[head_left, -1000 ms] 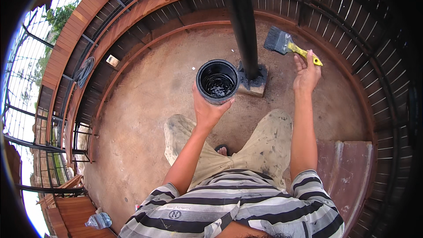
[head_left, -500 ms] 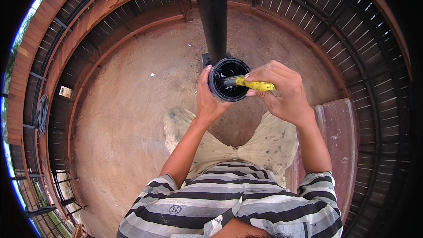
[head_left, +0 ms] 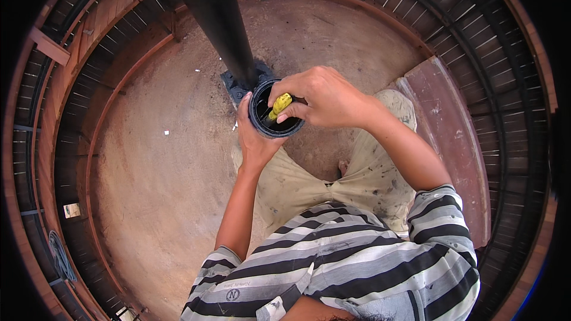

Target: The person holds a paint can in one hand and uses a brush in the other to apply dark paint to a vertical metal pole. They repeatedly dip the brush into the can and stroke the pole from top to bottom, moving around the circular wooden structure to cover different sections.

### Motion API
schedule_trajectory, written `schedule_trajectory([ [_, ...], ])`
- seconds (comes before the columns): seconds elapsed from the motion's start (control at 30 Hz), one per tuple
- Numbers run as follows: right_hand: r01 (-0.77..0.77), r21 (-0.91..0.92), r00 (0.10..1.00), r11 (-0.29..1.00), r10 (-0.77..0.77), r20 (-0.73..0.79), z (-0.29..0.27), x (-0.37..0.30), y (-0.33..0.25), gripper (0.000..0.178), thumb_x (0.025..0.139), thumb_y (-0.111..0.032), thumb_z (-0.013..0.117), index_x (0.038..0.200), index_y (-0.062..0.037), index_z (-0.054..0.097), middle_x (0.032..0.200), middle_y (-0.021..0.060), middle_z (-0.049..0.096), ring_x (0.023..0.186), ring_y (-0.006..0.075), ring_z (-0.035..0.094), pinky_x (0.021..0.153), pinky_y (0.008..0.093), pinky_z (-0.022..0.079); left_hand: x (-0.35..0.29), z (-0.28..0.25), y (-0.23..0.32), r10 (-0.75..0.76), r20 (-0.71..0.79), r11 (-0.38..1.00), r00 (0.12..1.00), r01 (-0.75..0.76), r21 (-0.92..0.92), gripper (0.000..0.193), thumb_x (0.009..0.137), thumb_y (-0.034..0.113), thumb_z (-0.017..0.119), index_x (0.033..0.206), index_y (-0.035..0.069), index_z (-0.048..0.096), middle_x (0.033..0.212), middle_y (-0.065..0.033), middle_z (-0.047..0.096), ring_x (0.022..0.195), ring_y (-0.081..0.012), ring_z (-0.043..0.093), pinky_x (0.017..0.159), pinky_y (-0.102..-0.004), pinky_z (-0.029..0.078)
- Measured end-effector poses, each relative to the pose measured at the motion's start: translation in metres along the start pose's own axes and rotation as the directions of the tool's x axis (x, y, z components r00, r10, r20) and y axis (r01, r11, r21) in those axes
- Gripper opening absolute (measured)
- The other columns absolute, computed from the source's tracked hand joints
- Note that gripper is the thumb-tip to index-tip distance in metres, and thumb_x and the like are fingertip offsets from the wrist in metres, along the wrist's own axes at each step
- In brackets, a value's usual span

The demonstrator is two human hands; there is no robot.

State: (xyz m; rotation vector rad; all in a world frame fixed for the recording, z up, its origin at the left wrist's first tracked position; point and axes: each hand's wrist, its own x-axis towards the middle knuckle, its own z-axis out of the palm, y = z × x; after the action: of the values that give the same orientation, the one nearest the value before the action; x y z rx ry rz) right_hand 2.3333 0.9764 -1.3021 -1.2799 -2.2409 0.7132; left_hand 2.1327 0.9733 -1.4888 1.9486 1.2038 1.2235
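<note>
Closest in, a grey-and-white striped shirt (head_left: 357,267) and a pair of pale, paint-speckled trousers (head_left: 333,184) are seen, soft cloth with dark flecks all over. Two bare hands are counted. The left hand (head_left: 254,137) is wrapped round the side of one small round black pot (head_left: 275,110), fingers curled against its smooth wall, so it's gripped from the left and underneath. The right hand (head_left: 324,96) is closed in a pinch over the pot's mouth, and one brush with a yellow handle (head_left: 278,107) is held in it; the handle looks like glossy plastic, and the bristle end is dipped down inside the pot, so it can't be made out. The pot is held right between the two hands, just above the knees. Directly beyond the left hand, one thick black post (head_left: 214,18) is planted, round and matte, with a dark squarish base plate (head_left: 235,86) at its foot, nearly touching the pot in this view. Under everything a circular floor (head_left: 154,160) of reddish-brown, dusty, rough-looking concrete is spread out, with a few small white scraps scattered left of the left hand. To the right of the right arm, one flat maroon slab (head_left: 452,137) is laid, scuffed and chalky. Farthest out, a curved ring of dark slatted railing (head_left: 476,30) with reddish wooden boards is wrapped round the whole platform.
</note>
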Motion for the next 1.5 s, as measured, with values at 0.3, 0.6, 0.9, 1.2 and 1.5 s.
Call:
schedule_trajectory([
  [0.3,-0.023,0.086,0.994,0.996,0.032,-0.107,-0.014,0.012,0.032,0.027,0.086,-0.012,0.087,0.111,-0.0054,0.079,0.102,0.0135,0.081,0.091,0.0337,0.078,0.080,0.0424,0.058,0.016,0.013,-0.011,-0.102,0.019,0.994,0.995,0.103,-0.025,0.118,0.065,0.024,0.104,0.158,0.001,0.036,0.151,-0.0185,0.052,0.140,-0.0322,0.056,0.120,-0.0459,0.045],
  [0.6,0.110,0.338,0.987,0.935,-0.063,-0.147,-0.039,0.035,0.111,0.021,0.094,-0.019,0.086,0.106,-0.0042,0.077,0.093,0.0087,0.079,0.081,0.0212,0.076,0.072,0.0351,0.059,0.034,0.054,0.009,-0.279,-0.117,0.960,0.953,0.279,-0.020,0.125,0.062,0.021,0.105,0.161,-0.001,0.032,0.151,-0.0212,0.052,0.140,-0.0344,0.057,0.121,-0.0453,0.045],
  [0.9,0.098,0.967,0.815,0.234,0.538,-0.213,-0.041,0.106,0.211,0.031,0.102,-0.018,0.080,0.115,0.0054,0.065,0.100,0.0151,0.073,0.079,0.0215,0.077,0.071,0.0297,0.066,0.055,0.112,0.019,-0.397,-0.485,0.907,0.779,0.415,-0.076,0.124,0.064,0.021,0.104,0.161,-0.001,0.031,0.152,-0.0205,0.052,0.143,-0.0325,0.055,0.122,-0.0450,0.042],
  [1.2,0.423,0.904,0.869,-0.054,0.306,-0.388,-0.063,0.210,0.179,0.023,0.103,-0.014,0.077,0.110,0.0040,0.063,0.096,0.0163,0.073,0.073,0.0260,0.079,0.068,0.0339,0.069,0.046,0.078,0.114,-0.399,-0.781,0.791,0.480,0.611,-0.028,0.107,0.071,0.015,0.104,0.156,-0.003,0.041,0.147,-0.0197,0.059,0.134,-0.0293,0.062,0.118,-0.0428,0.049],
  [1.5,-0.121,0.964,0.850,0.237,0.526,-0.023,0.050,0.181,0.288,0.021,0.104,-0.015,0.074,0.105,0.0052,0.066,0.085,0.0156,0.076,0.067,0.0210,0.080,0.058,0.0324,0.064,0.033,0.043,0.191,-0.109,-0.967,0.846,0.231,0.533,0.032,0.086,0.085,-0.001,0.092,0.157,0.003,0.044,0.147,-0.0134,0.063,0.131,-0.0244,0.064,0.116,-0.0411,0.052],
])
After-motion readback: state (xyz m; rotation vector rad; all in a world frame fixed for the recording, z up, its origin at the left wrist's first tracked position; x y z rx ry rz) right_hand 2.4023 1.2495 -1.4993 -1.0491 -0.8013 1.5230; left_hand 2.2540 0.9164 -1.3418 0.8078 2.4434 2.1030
